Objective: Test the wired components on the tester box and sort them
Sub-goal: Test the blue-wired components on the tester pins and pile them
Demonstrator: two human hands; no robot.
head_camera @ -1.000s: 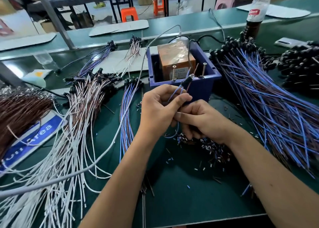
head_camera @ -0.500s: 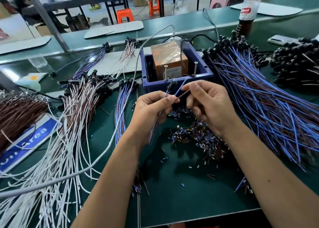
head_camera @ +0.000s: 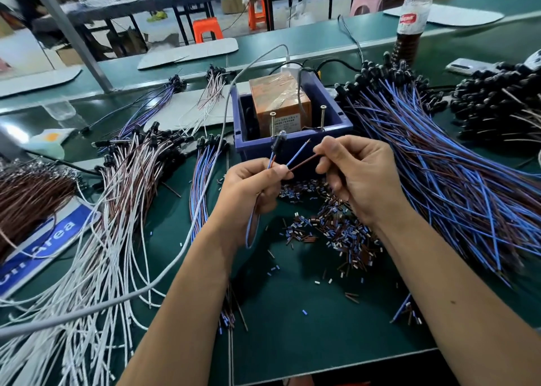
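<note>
Head view looks down on a green bench (head_camera: 307, 312) where a blue tester box (head_camera: 292, 148) stands as the landmark, holding an orange block wrapped in film (head_camera: 278, 102) with two upright screws (head_camera: 322, 116) at its near side. Just in front of the box, the left hand (head_camera: 251, 189) pinches a wired component (head_camera: 276, 145) between thumb and forefinger; its small black head rises toward the box's near wall, and the blue and brown wires loop down below the fist. The right hand (head_camera: 360, 175), beside the left and also just before the box, pinches the component's brown lead (head_camera: 304, 163) in its fingertips, while the blue lead (head_camera: 298, 151) juts free with what looks like a bared tip, though it is too fine to be sure. Short cut bits of sleeve (head_camera: 336, 233) lie scattered nearer than the box, under the hands. Right of the box spreads a big heap of blue and brown wired parts (head_camera: 439, 166); left of it lie a small blue bundle (head_camera: 202, 186) and white-and-brown bundles (head_camera: 128, 181). A bottle (head_camera: 409, 20) stands beyond the box, to its right.
</note>
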